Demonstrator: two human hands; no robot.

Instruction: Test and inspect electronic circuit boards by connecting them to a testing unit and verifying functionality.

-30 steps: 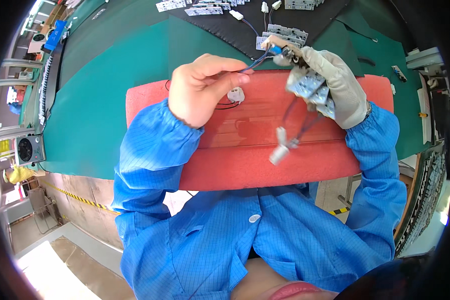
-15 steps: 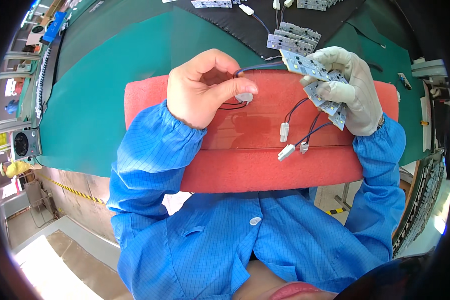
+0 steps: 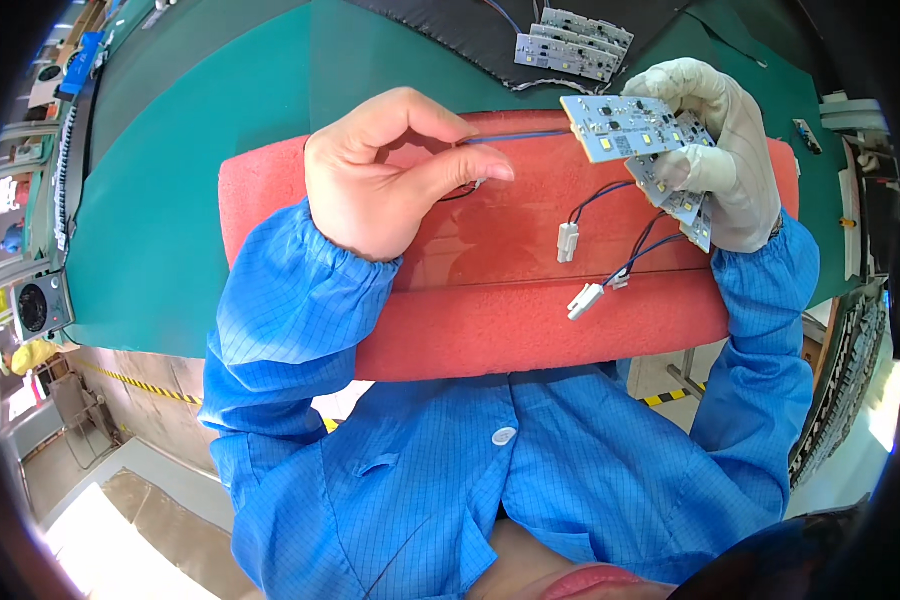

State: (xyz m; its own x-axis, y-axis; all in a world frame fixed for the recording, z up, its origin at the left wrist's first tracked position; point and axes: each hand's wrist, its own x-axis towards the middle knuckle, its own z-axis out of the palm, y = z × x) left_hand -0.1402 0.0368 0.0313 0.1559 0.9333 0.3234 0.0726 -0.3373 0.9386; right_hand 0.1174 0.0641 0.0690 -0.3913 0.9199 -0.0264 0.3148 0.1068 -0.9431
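My gloved right hand (image 3: 722,150) grips a fan of several small white LED circuit boards (image 3: 625,128). Between thumb and forefinger, my bare left hand (image 3: 395,170) pinches the dark wires (image 3: 518,136) that run from the front board. The ends of those wires are mostly hidden behind the left hand. From the other boards hang wires with white plug connectors (image 3: 567,242), over a red foam pad (image 3: 540,335). A second white connector (image 3: 585,300) dangles lower down, partly covering another.
Beyond the pad, several more circuit boards (image 3: 573,45) lie stacked on a black mat (image 3: 450,32). A green mat (image 3: 180,200) covers the table. At the far left edge stands a small fan unit (image 3: 36,305).
The front board has turned to show more of its face, and its wires now stretch straighter to my left hand. The white connector beside my left fingers has gone mostly out of sight.
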